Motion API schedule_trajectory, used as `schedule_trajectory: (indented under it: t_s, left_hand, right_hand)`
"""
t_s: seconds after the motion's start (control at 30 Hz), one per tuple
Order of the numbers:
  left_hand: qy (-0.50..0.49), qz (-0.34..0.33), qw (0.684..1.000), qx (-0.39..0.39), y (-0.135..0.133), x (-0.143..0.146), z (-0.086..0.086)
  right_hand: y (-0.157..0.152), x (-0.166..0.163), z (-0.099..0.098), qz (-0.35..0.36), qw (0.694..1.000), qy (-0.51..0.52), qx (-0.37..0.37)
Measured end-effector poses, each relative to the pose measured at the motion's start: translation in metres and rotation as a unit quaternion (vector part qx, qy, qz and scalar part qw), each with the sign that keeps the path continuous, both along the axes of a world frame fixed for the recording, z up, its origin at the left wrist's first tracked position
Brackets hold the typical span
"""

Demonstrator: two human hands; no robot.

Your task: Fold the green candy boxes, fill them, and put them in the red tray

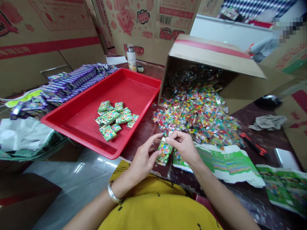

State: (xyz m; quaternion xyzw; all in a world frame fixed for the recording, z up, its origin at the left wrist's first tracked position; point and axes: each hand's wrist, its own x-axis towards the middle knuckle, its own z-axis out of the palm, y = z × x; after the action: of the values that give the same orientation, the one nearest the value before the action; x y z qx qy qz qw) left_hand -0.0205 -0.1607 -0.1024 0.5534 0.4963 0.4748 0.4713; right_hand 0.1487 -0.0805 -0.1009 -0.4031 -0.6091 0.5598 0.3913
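Green and patterned, one small box (165,154) is held near the front edge of the bench (143,138): the left hand's (144,156) grip curls loosely around its side; the right hand's (184,144) pinches its top. One red tray (130,83) contains about ten similar boxes (110,117); one cardboard carton (216,53) lies sideways, spilling candy packets (196,111).
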Motion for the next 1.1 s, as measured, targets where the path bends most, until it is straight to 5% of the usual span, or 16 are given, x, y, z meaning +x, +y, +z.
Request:
schedule_trajectory:
  t_s: [0.17,0.3,0.4,0.47,0.53,0.63,0.77,0.93,1.1]
  left_hand:
    - [-0.009,0.014,1.000,-0.010,-0.001,0.001,-0.001]
    - [0.011,0.012,1.000,-0.012,-0.003,0.001,-0.006]
    - [0.138,0.034,0.988,0.065,0.003,-0.018,0.002]
    - [0.262,0.085,0.952,0.132,0.013,-0.043,0.017]
    - [0.374,0.170,0.899,0.151,0.027,-0.070,0.035]
    - [0.460,0.232,0.844,0.152,0.042,-0.090,0.048]
    - [0.420,0.152,0.869,0.214,0.039,-0.057,0.020]
    - [0.336,-0.018,0.933,0.126,0.018,0.005,-0.026]
    - [0.266,-0.057,0.957,0.096,0.014,0.032,-0.029]
  right_hand:
    - [-0.022,0.001,0.000,-0.009,0.988,-0.059,0.142]
    - [-0.035,0.006,-0.004,0.045,0.988,-0.063,0.137]
    - [-0.024,0.025,-0.008,0.076,0.990,-0.071,0.099]
    - [-0.006,0.046,-0.014,0.011,0.989,-0.122,0.089]
    - [0.013,0.067,-0.023,-0.068,0.960,-0.240,0.128]
    - [0.032,0.086,-0.038,0.002,0.897,-0.393,0.203]
    - [0.033,0.081,-0.049,0.039,0.856,-0.444,0.261]
    - [0.023,0.071,-0.043,-0.026,0.899,-0.339,0.274]
    - [0.011,0.056,-0.027,-0.122,0.982,-0.126,0.063]
